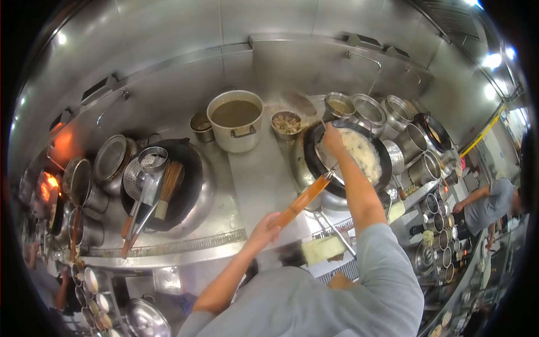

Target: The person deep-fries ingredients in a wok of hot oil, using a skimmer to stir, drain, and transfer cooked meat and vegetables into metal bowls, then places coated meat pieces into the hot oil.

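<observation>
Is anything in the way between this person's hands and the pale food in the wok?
Nothing visible: the right hand is over the wok, close to the pale food, and the left hand holds a wooden handle angled toward it.

From the wearer's head, the view faces forward and down, close over left hand (264, 231) and right hand (333, 139), toward the bench (252, 185).

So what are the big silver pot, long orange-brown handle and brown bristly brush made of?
The big silver pot looks like dull metal, maybe aluminium, from its soft grey shine. The long orange-brown handle seems like smooth wood, from its warm colour, but I can't be sure. The brown bristly brush looks rough, maybe bamboo: thin strands.
</observation>
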{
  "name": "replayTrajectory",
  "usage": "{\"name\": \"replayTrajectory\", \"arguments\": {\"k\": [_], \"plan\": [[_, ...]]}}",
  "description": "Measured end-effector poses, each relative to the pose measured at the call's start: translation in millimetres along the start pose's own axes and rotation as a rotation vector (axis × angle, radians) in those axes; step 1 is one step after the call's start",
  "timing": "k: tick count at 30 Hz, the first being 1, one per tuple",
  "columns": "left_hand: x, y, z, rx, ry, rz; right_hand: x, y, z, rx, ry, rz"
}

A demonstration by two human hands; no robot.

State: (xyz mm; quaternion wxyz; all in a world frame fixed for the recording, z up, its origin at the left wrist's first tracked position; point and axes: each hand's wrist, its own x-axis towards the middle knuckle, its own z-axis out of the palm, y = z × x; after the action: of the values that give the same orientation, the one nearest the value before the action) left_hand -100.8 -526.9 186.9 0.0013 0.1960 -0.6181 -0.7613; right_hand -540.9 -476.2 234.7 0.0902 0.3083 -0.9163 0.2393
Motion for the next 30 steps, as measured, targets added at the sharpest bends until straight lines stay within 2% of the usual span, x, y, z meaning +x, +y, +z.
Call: {"name": "replayTrajectory", "arguments": {"k": [1, 3, 4, 5, 7, 11, 13, 14, 15, 17, 18, 19, 22, 24, 27, 29, 30], "plan": [[0, -4, 0, 0.024, 0.004, 0.027, -13, -2, -9, -0.004, -0.011, 0.011], [5, -5, 2, 0.048, -0.015, 0.062, -41, -13, -57, 0.263, 0.072, 0.171], [9, -3, 3, 0.02, -0.007, 0.058, -49, -9, -76, 0.4, -0.058, 0.307], [10, -3, 6, -0.01, 0.001, 0.049, -52, 2, -87, 0.385, -0.05, 0.313], [16, -3, 10, -0.01, -0.021, 0.056, -60, 15, -106, 0.648, -0.138, 0.359], [14, 16, 12, 0.005, -0.047, 0.084, -69, 16, -126, 0.754, -0.056, 0.444], [10, 12, 9, 0.012, -0.057, 0.081, -84, 33, -129, 0.924, 0.006, 0.493], [9, 12, 6, 0.0, -0.038, 0.082, -106, 24, -150, 0.844, 0.037, 0.528], [8, 13, 4, 0.012, -0.064, 0.073, -121, 48, -149, 0.843, 0.059, 0.55], [5, 15, 0, 0.056, -0.013, 0.077, -148, 104, -149, 0.58, 0.095, 0.578], [7, 17, 0, 0.053, -0.001, 0.107, -169, 105, -164, 0.486, 0.116, 0.624], [10, 18, 2, 0.051, -0.005, 0.109, -179, 137, -158, 0.257, 0.14, 0.631], [21, 31, 3, 0.04, 0.011, 0.143, -226, 190, -143, -0.172, 0.165, 0.462], [16, 50, 1, 0.045, 0.067, 0.162, -249, 150, -154, 0.164, 0.042, 0.774], [-4, 86, 2, 0.077, 0.13, 0.231, -274, 134, -128, 0.905, 0.02, 0.932], [-14, 100, 0, 0.109, 0.115, 0.223, -267, 129, -132, 1.147, -0.044, 1.06], [-18, 104, -1, 0.141, 0.09, 0.225, -261, 128, -132, 1.39, -0.093, 1.181]]}}
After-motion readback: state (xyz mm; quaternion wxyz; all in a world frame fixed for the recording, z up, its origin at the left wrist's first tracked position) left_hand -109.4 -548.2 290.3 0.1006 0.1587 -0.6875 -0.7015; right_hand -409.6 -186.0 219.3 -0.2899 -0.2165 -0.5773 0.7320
